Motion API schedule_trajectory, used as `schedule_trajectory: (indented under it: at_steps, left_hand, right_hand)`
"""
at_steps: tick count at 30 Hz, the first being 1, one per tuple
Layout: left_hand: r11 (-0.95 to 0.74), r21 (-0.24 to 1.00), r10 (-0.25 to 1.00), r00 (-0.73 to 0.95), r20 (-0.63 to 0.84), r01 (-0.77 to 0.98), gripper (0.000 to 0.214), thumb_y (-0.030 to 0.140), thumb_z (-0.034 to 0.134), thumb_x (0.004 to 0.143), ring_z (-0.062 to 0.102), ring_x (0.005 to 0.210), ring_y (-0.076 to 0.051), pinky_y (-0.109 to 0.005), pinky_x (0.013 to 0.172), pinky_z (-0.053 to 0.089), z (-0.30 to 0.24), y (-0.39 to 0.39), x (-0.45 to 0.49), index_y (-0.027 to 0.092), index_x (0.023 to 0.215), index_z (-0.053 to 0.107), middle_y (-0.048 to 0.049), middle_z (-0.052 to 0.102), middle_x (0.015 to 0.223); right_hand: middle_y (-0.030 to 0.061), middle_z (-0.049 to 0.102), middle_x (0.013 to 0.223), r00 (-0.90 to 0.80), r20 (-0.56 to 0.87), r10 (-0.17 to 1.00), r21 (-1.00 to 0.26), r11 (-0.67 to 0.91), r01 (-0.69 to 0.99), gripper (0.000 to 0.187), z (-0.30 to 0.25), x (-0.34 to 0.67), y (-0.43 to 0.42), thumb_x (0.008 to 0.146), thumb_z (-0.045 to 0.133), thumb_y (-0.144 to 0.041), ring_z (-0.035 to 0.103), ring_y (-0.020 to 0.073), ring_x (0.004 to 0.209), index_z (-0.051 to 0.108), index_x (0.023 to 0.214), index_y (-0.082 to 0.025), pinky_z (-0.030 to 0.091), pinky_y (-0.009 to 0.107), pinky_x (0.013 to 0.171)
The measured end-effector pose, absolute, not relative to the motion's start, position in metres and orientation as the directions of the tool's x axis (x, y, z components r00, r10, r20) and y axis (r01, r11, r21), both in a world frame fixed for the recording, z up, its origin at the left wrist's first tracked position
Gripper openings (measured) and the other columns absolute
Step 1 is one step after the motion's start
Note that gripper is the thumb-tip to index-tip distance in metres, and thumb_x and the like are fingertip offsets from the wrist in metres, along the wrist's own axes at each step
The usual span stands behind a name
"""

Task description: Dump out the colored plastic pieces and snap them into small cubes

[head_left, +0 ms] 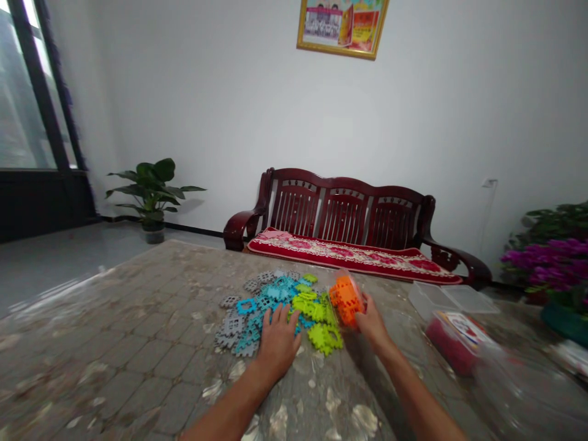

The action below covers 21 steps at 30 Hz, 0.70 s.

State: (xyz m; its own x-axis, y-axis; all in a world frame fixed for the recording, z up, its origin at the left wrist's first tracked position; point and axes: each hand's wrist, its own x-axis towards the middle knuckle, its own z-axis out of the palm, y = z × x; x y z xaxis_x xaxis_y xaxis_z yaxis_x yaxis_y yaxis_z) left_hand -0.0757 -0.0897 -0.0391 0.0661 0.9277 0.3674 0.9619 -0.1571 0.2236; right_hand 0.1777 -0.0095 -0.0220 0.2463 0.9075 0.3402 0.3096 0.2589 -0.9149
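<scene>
A loose pile of flat plastic building pieces lies on the table, made up of grey pieces (232, 326), blue pieces (280, 289) and lime green pieces (325, 338). My left hand (279, 340) rests palm down at the near side of the pile, fingers apart, touching the blue pieces. Just right of the pile, my right hand (371, 324) grips a see-through plastic box (353, 283) by its side. The box is tipped toward the pile and holds orange pieces (343, 300); most of its far side is hidden.
A patterned cloth covers the table (151, 343). At right stand a transparent tub (452, 298), a box with red contents (452, 346) and more transparent plastic (528, 392). Purple flowers (546, 263) are beyond. A wooden bench (346, 208) stands behind the table.
</scene>
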Motion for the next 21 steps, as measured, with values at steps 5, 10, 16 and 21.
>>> schedule_trajectory:
  at_steps: [5, 10, 16, 21]
  left_hand:
    - [-0.224, 0.239, 0.911, 0.116, 0.395, 0.945, 0.055, 0.030, 0.058, 0.093, 0.039, 0.149, -0.035, -0.061, 0.124, 0.022, -0.044, -0.092, -0.075, 0.026, 0.147, 0.055, -0.0147, 0.050, 0.156]
    - [-0.343, 0.241, 0.878, 0.219, 0.425, 0.908, 0.068, 0.038, 0.062, 0.091, 0.030, 0.153, -0.034, -0.061, 0.125, 0.018, -0.051, -0.093, -0.070, 0.030, 0.156, 0.043, -0.0144, 0.039, 0.164]
    - [-0.417, 0.218, 0.851, 0.295, 0.434, 0.882, 0.072, 0.044, 0.065, 0.089, 0.021, 0.157, -0.035, -0.061, 0.125, 0.016, -0.056, -0.094, -0.065, 0.032, 0.157, 0.041, -0.0134, 0.022, 0.172]
    - [-0.439, 0.198, 0.845, 0.328, 0.422, 0.876, 0.069, 0.044, 0.064, 0.090, 0.024, 0.156, -0.035, -0.061, 0.124, 0.017, -0.054, -0.094, -0.067, 0.035, 0.156, 0.043, -0.0126, 0.026, 0.170]
  right_hand:
    - [0.0142, 0.071, 0.112, 0.123, 0.717, 0.686, -0.487, 0.366, 0.793, 0.066, -0.029, 0.161, 0.022, 0.068, 0.047, -0.012, 0.065, 0.0286, 0.103, 0.056, 0.134, -0.015, 0.051, 0.039, 0.090]
    - [0.0168, 0.068, 0.112, -0.078, 0.802, 0.592, -0.154, 0.332, 0.931, 0.059, -0.016, 0.140, 0.018, 0.085, 0.042, -0.009, 0.060, 0.0303, 0.101, 0.048, 0.144, -0.014, 0.046, 0.040, 0.088]
    - [0.0140, 0.066, 0.117, -0.130, 0.778, 0.615, -0.083, 0.306, 0.948, 0.064, 0.003, 0.128, 0.006, 0.085, 0.040, -0.005, 0.058, 0.0288, 0.108, 0.041, 0.149, -0.016, 0.047, 0.039, 0.091]
    - [0.0129, 0.063, 0.124, -0.022, 0.793, 0.608, -0.236, 0.341, 0.910, 0.069, 0.011, 0.134, 0.001, 0.080, 0.039, -0.005, 0.055, 0.0276, 0.117, 0.042, 0.147, -0.017, 0.046, 0.042, 0.100]
